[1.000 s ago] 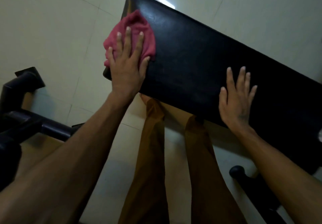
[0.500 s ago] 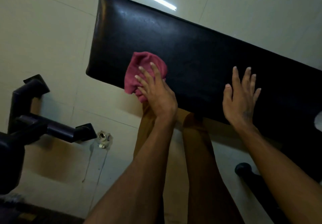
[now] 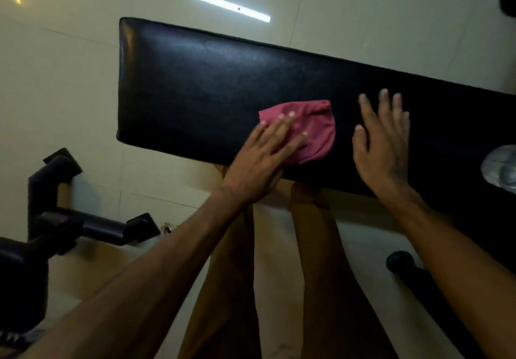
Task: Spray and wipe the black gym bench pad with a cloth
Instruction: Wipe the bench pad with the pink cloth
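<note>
Glossy pale tiled floor – light strip reflection, black equipment frame

The left hand has swept the red cloth rightward along the black bench pad, from the pad's far left corner to its near edge, where the cloth now lies just beside the right hand. More of the pad's left end lies uncovered.

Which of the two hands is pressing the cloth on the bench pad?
The left hand. Its fingers lie flat on the pink cloth on the black bench pad. The right hand rests bare on the pad, beside the cloth.
</note>
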The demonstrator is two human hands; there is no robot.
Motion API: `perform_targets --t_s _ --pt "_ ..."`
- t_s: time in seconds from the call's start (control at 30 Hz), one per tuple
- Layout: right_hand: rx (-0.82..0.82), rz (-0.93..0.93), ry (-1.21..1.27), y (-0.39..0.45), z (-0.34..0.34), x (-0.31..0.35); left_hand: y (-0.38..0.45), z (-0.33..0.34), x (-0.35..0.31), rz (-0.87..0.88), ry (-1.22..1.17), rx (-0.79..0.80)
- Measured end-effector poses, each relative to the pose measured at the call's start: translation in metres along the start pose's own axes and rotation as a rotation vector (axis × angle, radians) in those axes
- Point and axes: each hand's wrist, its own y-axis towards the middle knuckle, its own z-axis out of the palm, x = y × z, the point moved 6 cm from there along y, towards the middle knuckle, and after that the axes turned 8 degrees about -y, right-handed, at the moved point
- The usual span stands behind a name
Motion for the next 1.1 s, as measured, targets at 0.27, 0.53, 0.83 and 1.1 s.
perform_targets --t_s 0.27,0.53,0.83,1.1 --pt "0.111 -0.662 -0.276 0.0 0.07 0.129 -0.031 -0.026 0.112 -0.451 0.081 -0.044" --pt "0.049 -0.262 -0.32 -0.028 0.063 0.024 -0.02 -0.016 0.079 -0.438 0.049 -0.036" --pt "0.035 -0.029 -0.197 -0.047 0.08 0.044 0.037 0.01 0.027 -0.22 0.115 0.084" --pt "-0.088 0.494 -0.097 -0.028 0.039 -0.104 0.077 0.026 -0.011 -0.259 0.13 0.084"
